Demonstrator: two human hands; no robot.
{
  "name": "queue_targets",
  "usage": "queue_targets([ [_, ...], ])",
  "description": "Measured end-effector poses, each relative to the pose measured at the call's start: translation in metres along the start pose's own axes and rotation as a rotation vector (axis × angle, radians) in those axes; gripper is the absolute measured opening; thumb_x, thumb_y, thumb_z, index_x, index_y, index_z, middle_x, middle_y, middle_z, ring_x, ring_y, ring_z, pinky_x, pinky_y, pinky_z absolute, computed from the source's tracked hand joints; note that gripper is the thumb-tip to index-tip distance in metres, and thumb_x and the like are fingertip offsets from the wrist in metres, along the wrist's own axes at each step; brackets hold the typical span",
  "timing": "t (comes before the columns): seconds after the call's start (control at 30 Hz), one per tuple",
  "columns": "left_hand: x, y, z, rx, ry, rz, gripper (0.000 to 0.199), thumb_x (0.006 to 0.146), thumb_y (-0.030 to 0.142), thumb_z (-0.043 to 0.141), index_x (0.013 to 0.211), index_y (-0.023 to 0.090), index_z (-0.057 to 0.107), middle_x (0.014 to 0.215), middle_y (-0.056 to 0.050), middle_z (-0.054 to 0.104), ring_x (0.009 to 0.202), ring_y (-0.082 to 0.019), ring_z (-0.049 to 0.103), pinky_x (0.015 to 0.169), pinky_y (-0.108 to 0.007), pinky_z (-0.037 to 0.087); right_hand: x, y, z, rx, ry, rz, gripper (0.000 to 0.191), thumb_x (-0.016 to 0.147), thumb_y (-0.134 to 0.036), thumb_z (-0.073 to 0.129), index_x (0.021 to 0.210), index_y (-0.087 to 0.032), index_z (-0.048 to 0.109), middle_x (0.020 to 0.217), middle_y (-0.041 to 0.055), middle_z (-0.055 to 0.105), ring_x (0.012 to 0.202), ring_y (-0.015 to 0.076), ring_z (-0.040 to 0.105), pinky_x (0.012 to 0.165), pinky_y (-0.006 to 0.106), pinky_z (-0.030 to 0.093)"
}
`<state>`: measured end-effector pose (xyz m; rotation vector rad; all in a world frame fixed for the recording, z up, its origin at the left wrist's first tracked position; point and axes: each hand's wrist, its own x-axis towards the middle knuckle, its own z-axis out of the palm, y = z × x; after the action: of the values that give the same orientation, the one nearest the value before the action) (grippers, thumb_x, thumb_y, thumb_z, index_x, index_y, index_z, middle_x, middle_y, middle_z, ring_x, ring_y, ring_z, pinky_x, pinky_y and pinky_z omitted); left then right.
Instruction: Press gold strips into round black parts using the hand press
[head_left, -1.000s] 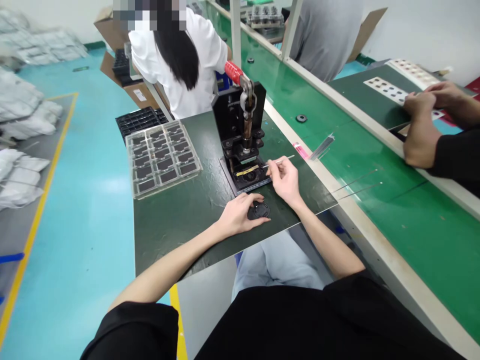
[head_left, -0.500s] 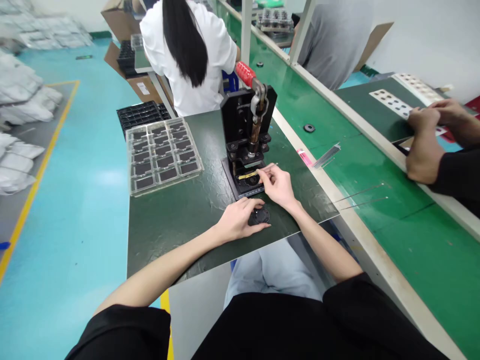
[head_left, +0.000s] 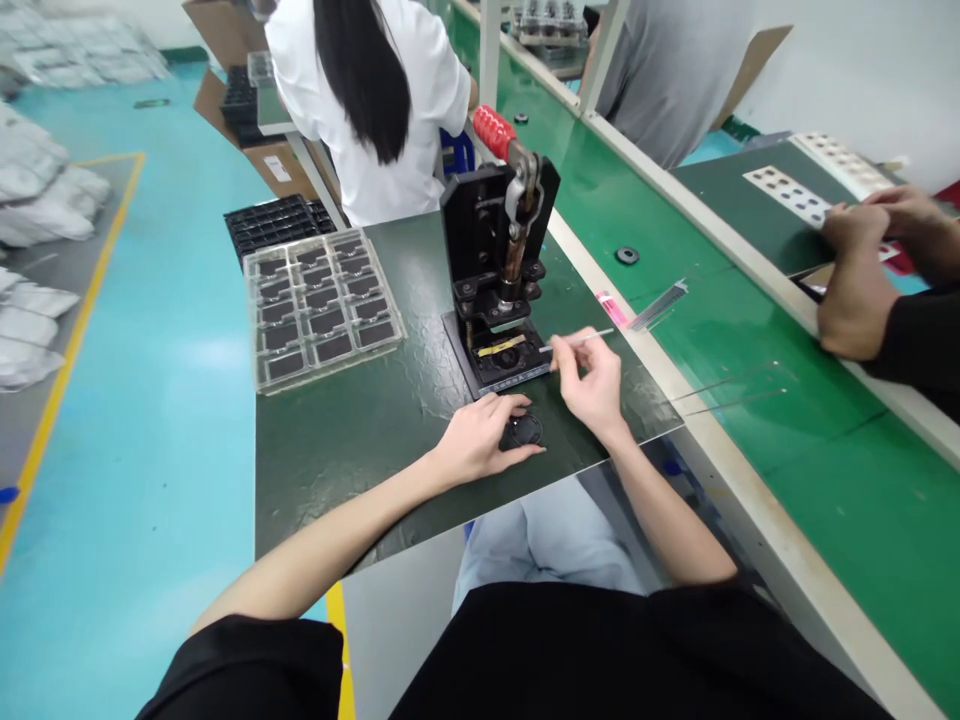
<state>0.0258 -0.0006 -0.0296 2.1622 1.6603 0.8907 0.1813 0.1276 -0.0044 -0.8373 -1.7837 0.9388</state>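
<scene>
My left hand (head_left: pixel 480 438) rests on the dark table, its thumb and fingers closed around the sides of a round black plastic part (head_left: pixel 526 430). To the right, my right hand (head_left: pixel 592 385) pinches a thin pale rod (head_left: pixel 600 334), whose tip points left toward the press base. A black toggle press (head_left: pixel 501 240) with a red handle (head_left: pixel 493 132) stands just beyond both hands. Its handle is raised, and a yellow strip (head_left: pixel 501 346) lies across the fixture (head_left: pixel 517 375) under the press head.
A clear tray (head_left: pixel 322 310) of dark flat pieces lies at the table's left. Along the right runs a green conveyor (head_left: pixel 750 360) with thin rods (head_left: pixel 660 305) and a black ring (head_left: pixel 627 256). One person (head_left: pixel 367 110) sits ahead; another person's hands (head_left: pixel 862 240) work at far right.
My right hand has drawn back to the right, away from the press fixture, still pinching the thin rod. My left hand stays at the round part. The view has shifted slightly.
</scene>
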Motion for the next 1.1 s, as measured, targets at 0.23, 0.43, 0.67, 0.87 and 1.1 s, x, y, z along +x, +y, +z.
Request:
queue_targets([
  [0.23,-0.002,-0.002,0.000,-0.019,0.004,-0.017,0.059,0.089,0.062,0.074,0.128,0.022,0.053,0.106,-0.007,0.076,0.097,-0.024,0.076,0.088,-0.038,0.063,-0.061,0.002,-0.025,-0.033,-0.197,0.128,0.041,0.101,-0.054,0.059,0.075,-0.022,0.055,0.066,0.0018,0.066,0.056,0.0132,0.062,0.057,0.025,0.050],
  [0.43,-0.003,-0.001,0.001,-0.038,-0.007,-0.058,0.061,0.087,0.061,0.076,0.128,0.023,0.052,0.102,-0.004,0.077,0.084,-0.021,0.076,0.083,-0.036,0.063,-0.064,0.001,-0.022,-0.106,-0.226,0.024,0.034,0.103,-0.041,0.057,0.074,-0.023,0.055,0.065,0.0005,0.064,0.052,0.0120,0.057,0.053,0.025,0.046],
  [0.67,-0.002,0.001,0.000,-0.013,-0.008,-0.082,0.062,0.085,0.060,0.079,0.126,0.023,0.052,0.102,-0.004,0.078,0.082,-0.020,0.076,0.080,-0.035,0.063,-0.065,0.000,-0.023,-0.146,-0.253,-0.074,0.029,0.104,-0.033,0.055,0.077,-0.023,0.054,0.069,0.0002,0.063,0.055,0.0119,0.056,0.055,0.025,0.046],
  [0.87,-0.002,0.000,0.002,-0.033,0.005,-0.073,0.062,0.085,0.058,0.079,0.127,0.022,0.051,0.102,-0.005,0.078,0.081,-0.019,0.076,0.080,-0.034,0.063,-0.068,0.002,-0.021,-0.244,-0.264,-0.208,0.021,0.103,-0.021,0.055,0.082,-0.023,0.055,0.075,0.0022,0.066,0.064,0.0149,0.063,0.062,0.027,0.050],
  [1.1,-0.003,0.001,0.003,-0.045,-0.008,-0.092,0.060,0.087,0.058,0.078,0.127,0.023,0.050,0.102,-0.005,0.079,0.086,-0.022,0.078,0.083,-0.035,0.063,-0.071,0.003,-0.020,-0.376,-0.307,-0.332,0.023,0.106,-0.020,0.049,0.083,-0.023,0.055,0.075,0.0046,0.065,0.070,0.0195,0.064,0.065,0.032,0.051],
])
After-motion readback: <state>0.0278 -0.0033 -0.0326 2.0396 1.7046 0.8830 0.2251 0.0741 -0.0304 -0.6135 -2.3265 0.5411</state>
